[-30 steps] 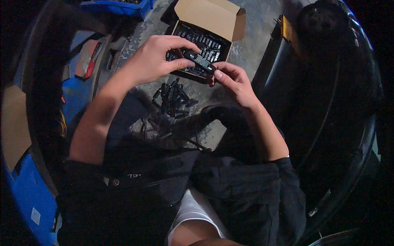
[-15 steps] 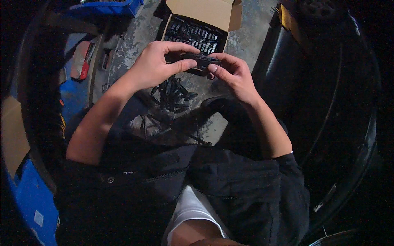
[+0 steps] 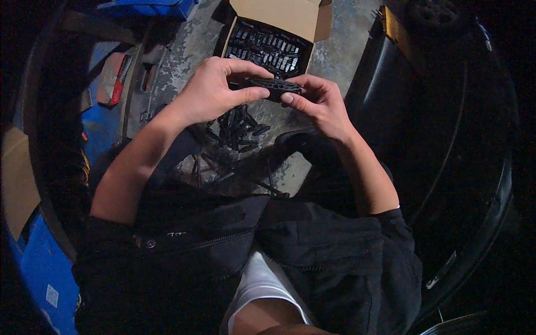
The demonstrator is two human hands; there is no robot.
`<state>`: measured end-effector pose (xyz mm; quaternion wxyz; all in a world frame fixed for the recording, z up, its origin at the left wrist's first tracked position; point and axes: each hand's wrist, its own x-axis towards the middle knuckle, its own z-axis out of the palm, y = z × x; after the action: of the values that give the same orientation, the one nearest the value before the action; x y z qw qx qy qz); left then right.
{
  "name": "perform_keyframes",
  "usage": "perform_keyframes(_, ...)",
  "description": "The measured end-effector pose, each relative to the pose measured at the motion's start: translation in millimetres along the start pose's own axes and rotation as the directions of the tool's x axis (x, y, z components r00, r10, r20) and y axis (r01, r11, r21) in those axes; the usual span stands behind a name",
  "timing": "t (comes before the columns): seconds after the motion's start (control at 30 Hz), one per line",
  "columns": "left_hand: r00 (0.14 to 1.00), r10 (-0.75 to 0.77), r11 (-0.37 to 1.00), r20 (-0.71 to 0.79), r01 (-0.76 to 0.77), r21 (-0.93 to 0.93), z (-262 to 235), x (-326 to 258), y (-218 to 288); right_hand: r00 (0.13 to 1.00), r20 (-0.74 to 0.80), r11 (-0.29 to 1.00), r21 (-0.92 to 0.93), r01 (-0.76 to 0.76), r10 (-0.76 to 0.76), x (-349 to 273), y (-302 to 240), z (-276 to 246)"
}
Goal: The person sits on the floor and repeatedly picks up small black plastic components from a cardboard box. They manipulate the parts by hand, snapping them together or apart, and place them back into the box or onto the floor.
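A small oblong black part [image 3: 277,88] with a ribbed or slotted edge is held level between my two hands. My left hand [image 3: 223,86] pinches its left end between thumb and fingers. At the other end, the thumb and fingers of my right hand [image 3: 317,100] grip it. Just beyond my hands stands an open cardboard box [image 3: 271,15], filled with rows of similar small dark parts [image 3: 268,46]. On the floor below my left hand lies a loose heap of black pieces [image 3: 237,127]. The part's exact kind is too dark to make out.
A blue bin [image 3: 151,10] stands at the far left. Left of me, a red and pale carton [image 3: 113,79] lies on a blue surface. To my right is a long dark glossy panel [image 3: 371,78], with a yellow block [image 3: 392,25] and a wheel [image 3: 438,12] near its far end.
The black part has been tilted between my fingers, so its slotted edge shows more. Both hands stay at nearly the same place.
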<state>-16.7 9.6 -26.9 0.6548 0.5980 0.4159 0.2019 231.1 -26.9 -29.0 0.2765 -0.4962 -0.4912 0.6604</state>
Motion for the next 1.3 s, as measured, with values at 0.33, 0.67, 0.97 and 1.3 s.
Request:
perform_keyframes(0.33, 0.99, 0.132, 0.989, -0.042, -0.129, 0.076, 2, -1, -9, 0.999, -0.012, 0.998, -0.049, 0.029, -0.03, 0, 2, 2)
perform_keyframes(0.67, 0.997, 0.072, 0.996, -0.003, -0.072, 0.059, -1, -1, -7, 1.0, -0.01, 1.0, -0.017, 0.012, -0.012, 2, 5, 2)
perform_keyframes(0.97, 0.984, 0.173, 0.981, -0.04, -0.169, 0.095, 0, -5, -9, 0.999, 0.03, 0.995, -0.097, 0.03, -0.027, 0, 0, 0)
perform_keyframes(1.3, 0.975, 0.22, 0.957, 0.002, -0.216, 0.194, -4, -12, -5, 0.984, 0.078, 0.955, -0.239, 0.175, -0.161, 2, 3, -1)
